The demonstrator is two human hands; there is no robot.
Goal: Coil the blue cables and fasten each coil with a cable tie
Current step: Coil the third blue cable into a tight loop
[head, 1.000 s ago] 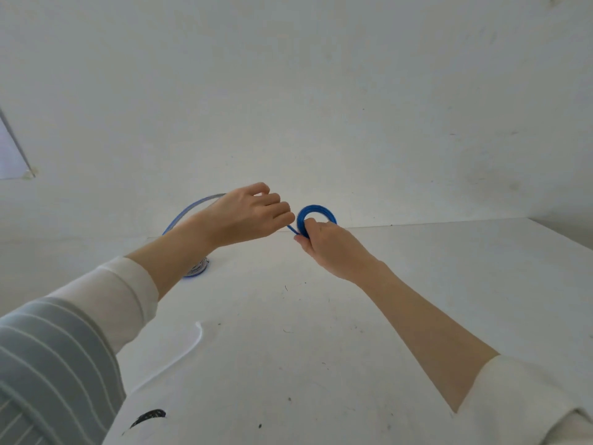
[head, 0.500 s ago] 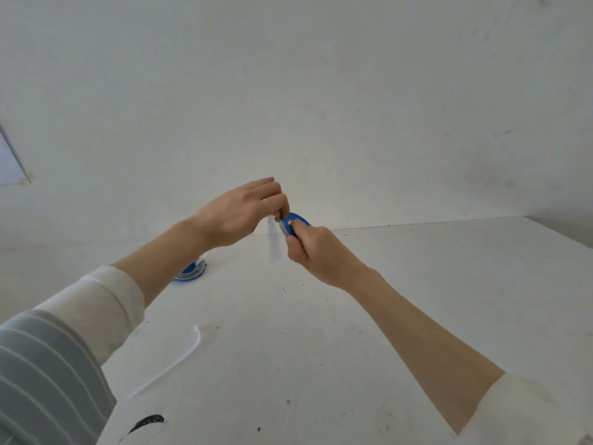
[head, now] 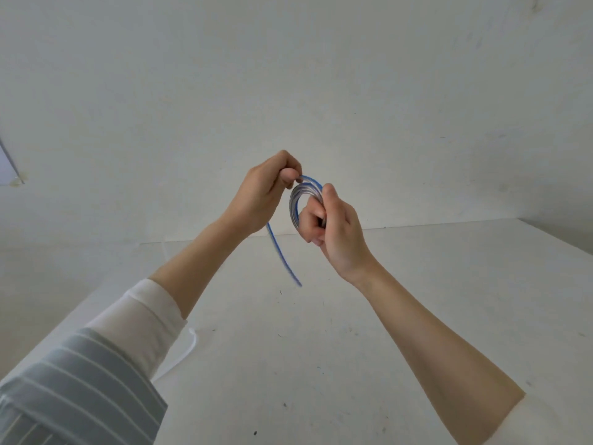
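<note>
Both hands are raised above the white table (head: 417, 300). My right hand (head: 337, 226) grips a small coil of blue cable (head: 296, 200), held upright and seen nearly edge-on, so its turns look grey-blue. My left hand (head: 266, 194) pinches the cable at the top of the coil. A loose blue cable tail (head: 282, 255) hangs down from the left hand and ends in the air above the table. A white cable tie (head: 183, 354) lies on the table near my left sleeve.
A plain white wall stands behind the table. A pale sheet or panel edge (head: 8, 168) shows at the far left. Small dark specks dot the tabletop (head: 285, 404).
Both hands have risen from the table with the coil. The coil turned from face-on to nearly edge-on. A loose tail now hangs below the left hand. The second blue coil at left is out of sight.
</note>
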